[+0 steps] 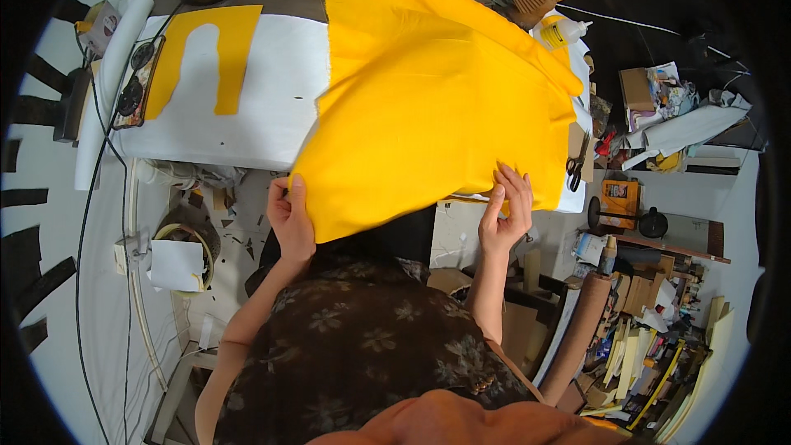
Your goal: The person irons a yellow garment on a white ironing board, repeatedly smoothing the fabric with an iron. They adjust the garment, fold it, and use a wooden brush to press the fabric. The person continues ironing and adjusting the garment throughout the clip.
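Observation:
A large yellow sheet of fabric or leather-like material (401, 117) lies over the worktable, with its near edge hanging over the table's front. My left hand (291, 219) pinches the sheet's near left corner, thumb on top and fingers curled beneath. Farther right, my right hand (508, 210) is at the near edge, its fingertips against the yellow surface and the thumb apart from the fingers. Soft folds run across the sheet, and its left edge looks frayed. Beside it, a yellow arch-shaped cut piece (238, 62) rests on white paper (272, 99).
Black-handled scissors (576, 170) lie at the table's right end, near a glue bottle (563, 33) and a brush (532, 3). A patterned phone-like case (133, 96) lies left, beside a white roll (111, 93). Cables hang there. Below stands a waste bin (214, 247).

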The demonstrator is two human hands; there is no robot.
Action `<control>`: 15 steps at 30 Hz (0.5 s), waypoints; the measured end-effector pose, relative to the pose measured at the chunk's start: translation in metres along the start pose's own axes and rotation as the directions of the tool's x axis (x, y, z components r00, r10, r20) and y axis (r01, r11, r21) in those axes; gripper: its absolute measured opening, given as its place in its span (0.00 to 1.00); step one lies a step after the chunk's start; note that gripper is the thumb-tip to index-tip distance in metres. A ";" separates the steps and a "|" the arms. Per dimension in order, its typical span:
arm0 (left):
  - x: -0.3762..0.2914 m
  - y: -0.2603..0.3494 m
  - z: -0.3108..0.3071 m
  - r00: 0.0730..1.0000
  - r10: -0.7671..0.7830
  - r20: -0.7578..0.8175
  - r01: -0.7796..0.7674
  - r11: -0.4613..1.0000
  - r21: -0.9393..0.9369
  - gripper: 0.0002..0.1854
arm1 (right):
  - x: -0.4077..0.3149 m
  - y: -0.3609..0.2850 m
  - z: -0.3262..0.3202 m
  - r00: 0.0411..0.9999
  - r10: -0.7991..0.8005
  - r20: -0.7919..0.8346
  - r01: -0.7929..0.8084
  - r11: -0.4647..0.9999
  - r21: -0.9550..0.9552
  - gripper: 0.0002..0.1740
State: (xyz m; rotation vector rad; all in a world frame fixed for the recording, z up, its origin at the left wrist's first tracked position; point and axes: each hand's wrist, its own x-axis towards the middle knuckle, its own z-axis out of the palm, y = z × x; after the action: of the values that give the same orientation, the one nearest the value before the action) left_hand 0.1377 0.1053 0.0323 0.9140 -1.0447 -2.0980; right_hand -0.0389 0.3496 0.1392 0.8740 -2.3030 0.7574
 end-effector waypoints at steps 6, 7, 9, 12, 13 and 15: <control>0.005 -0.016 -0.006 0.998 -0.055 0.032 0.055 0.998 0.019 0.10 | -0.001 0.003 0.001 1.000 -0.005 -0.002 0.005 1.000 -0.019 0.08; 0.004 -0.018 -0.007 0.998 -0.057 0.024 0.057 0.998 0.018 0.09 | -0.001 0.003 0.001 1.000 -0.006 -0.004 0.005 1.000 -0.015 0.08; 0.003 -0.019 -0.008 0.998 -0.060 0.015 0.059 0.998 0.020 0.09 | -0.001 0.002 0.001 1.000 -0.005 -0.002 0.005 1.000 -0.020 0.09; 0.004 -0.019 -0.010 0.998 -0.061 0.011 0.061 0.998 0.027 0.09 | -0.001 0.001 0.002 1.000 -0.002 -0.006 0.002 1.000 -0.019 0.09; 0.005 -0.019 -0.010 0.998 -0.057 0.013 0.057 0.998 0.030 0.09 | -0.002 0.001 0.002 1.000 0.000 -0.006 0.000 1.000 -0.020 0.09; 0.004 -0.020 -0.011 0.998 -0.049 0.026 0.049 0.999 0.021 0.10 | -0.002 0.001 0.003 1.000 0.002 -0.009 -0.002 1.000 -0.015 0.09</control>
State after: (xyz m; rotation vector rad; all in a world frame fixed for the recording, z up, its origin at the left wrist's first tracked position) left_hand 0.1397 0.1073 0.0094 0.9329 -1.0692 -2.1487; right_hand -0.0390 0.3494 0.1353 0.8602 -2.2985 0.7423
